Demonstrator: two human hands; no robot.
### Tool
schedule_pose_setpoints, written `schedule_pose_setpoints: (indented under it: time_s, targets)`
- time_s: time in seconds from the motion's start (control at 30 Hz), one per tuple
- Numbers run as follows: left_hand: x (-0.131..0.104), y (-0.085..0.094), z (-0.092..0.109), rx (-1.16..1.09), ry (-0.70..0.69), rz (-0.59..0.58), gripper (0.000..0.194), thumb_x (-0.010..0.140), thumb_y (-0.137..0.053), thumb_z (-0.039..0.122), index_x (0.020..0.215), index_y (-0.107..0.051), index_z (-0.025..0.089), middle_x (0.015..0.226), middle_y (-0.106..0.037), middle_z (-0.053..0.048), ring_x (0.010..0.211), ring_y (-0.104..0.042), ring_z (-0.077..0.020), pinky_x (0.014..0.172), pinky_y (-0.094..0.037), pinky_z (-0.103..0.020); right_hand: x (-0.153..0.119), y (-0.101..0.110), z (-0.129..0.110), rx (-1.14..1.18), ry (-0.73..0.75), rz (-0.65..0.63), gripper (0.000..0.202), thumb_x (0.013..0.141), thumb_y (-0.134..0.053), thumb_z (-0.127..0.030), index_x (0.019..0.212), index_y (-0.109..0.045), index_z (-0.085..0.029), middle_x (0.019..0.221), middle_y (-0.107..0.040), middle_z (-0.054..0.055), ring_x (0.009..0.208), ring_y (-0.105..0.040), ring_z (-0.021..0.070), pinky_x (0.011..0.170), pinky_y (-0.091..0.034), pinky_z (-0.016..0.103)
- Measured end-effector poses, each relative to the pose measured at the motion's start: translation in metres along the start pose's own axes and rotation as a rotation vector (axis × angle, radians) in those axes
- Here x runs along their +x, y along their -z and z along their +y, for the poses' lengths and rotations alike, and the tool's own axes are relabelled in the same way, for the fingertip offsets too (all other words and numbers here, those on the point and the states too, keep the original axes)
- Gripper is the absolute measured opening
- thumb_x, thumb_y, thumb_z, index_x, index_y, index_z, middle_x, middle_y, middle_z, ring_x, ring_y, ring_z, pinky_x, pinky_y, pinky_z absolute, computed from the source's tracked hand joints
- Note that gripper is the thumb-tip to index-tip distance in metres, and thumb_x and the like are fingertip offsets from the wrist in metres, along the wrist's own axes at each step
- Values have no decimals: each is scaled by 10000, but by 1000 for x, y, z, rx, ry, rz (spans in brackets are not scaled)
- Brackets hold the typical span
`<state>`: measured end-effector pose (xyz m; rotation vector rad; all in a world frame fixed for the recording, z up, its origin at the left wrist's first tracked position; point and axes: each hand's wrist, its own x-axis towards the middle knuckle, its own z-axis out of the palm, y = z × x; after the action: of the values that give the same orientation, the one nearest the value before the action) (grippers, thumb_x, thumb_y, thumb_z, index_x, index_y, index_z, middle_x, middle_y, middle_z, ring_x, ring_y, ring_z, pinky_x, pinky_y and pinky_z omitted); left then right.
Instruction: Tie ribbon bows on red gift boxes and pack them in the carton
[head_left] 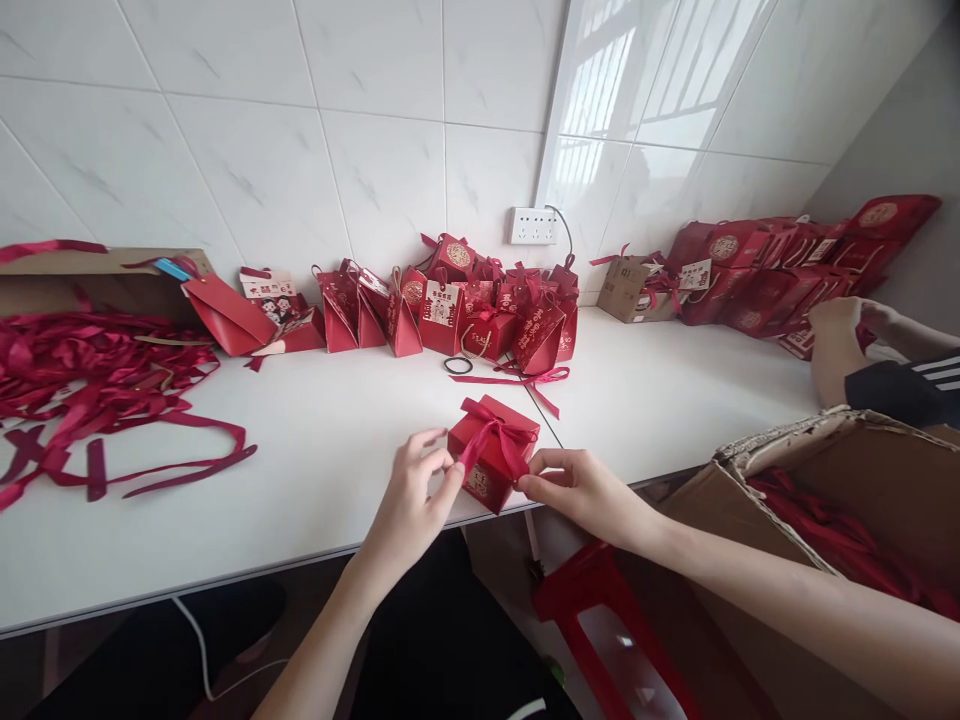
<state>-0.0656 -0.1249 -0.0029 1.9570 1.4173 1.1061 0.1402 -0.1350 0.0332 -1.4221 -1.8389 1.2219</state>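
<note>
A small red gift box (486, 484) stands at the table's front edge, with a dark red ribbon (495, 424) tied in a bow on its top. My left hand (421, 480) is at the box's left side, thumb and forefinger closed on one end of the ribbon. On the other side my right hand (574, 492) pinches the ribbon's other end near the box's front right corner. Just behind the box lie a loose pink-red ribbon (551, 378) and a black ring-shaped band (458, 366).
Several red gift boxes (442, 315) line the wall. A ribbon heap (97, 375) spreads at left. Stacked red boxes (742, 262) fill the back right, near another person's hand (836, 318). An open cardboard box (720, 510) holding red ribbon stands at right; a red stool-like object (600, 610) is below.
</note>
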Motion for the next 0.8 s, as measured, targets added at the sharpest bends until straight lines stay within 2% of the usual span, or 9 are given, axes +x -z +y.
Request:
schedule_pose_setpoints:
  time_s: [0.07, 0.17, 0.23, 0.37, 0.47, 0.63, 0.8]
  targets:
    - [1, -2, -2, -80, 34, -90, 286, 858, -433, 352, 633, -515, 196, 1183, -461, -72, 1147, -461, -253, 910, -432, -366, -2, -1, 1, -14, 26, -5, 266, 814, -534, -429, 734, -562, -178, 736, -568, -3, 664, -532, 123, 622, -416, 244]
    - [-2, -6, -2, -115, 61, -64, 287, 856, -444, 362, 634, -511, 193, 1111, -464, -74, 1088, -501, -238, 824, -475, -317, -2, -1, 4, -44, 47, 51, 269, 803, -547, -432, 716, -566, -179, 863, -572, 25, 782, -560, 152, 729, -451, 272]
    - [-6, -9, -2, -153, 71, -61, 281, 859, -444, 375, 661, -524, 193, 1064, -471, -72, 1027, -528, -222, 749, -493, -287, 0, 1, 7, -6, 15, 103, 286, 771, -583, -451, 694, -557, -177, 899, -559, 26, 747, -555, 141, 718, -474, 280]
    - [-13, -16, -3, -233, 51, -111, 253, 858, -461, 377, 696, -529, 196, 971, -499, -52, 882, -564, -176, 765, -491, -282, 5, 7, 8, 229, -73, 89, 336, 680, -678, -466, 638, -526, -169, 777, -536, -1, 689, -518, 109, 701, -526, 274]
    - [-14, -18, -6, -210, 49, -110, 236, 855, -473, 369, 698, -526, 201, 976, -514, -53, 964, -555, -196, 829, -469, -297, 7, 5, 11, 293, -130, 45, 332, 652, -703, -462, 634, -559, -164, 704, -499, -16, 725, -506, 112, 744, -547, 282]
    - [-15, -23, -9, -201, 50, -101, 245, 868, -463, 368, 701, -528, 201, 1071, -505, -67, 1107, -504, -219, 907, -441, -318, 8, -2, 24, 281, -170, 15, 340, 696, -656, -489, 688, -600, -153, 717, -501, -4, 746, -521, 121, 754, -534, 283]
    - [-18, -43, -16, -236, 3, 48, 221, 886, -451, 342, 744, -536, 196, 1051, -478, -80, 1116, -507, -217, 924, -442, -327, 15, -2, 36, 134, -67, 64, 348, 739, -610, -495, 675, -576, -155, 640, -500, -13, 628, -499, 115, 638, -460, 270]
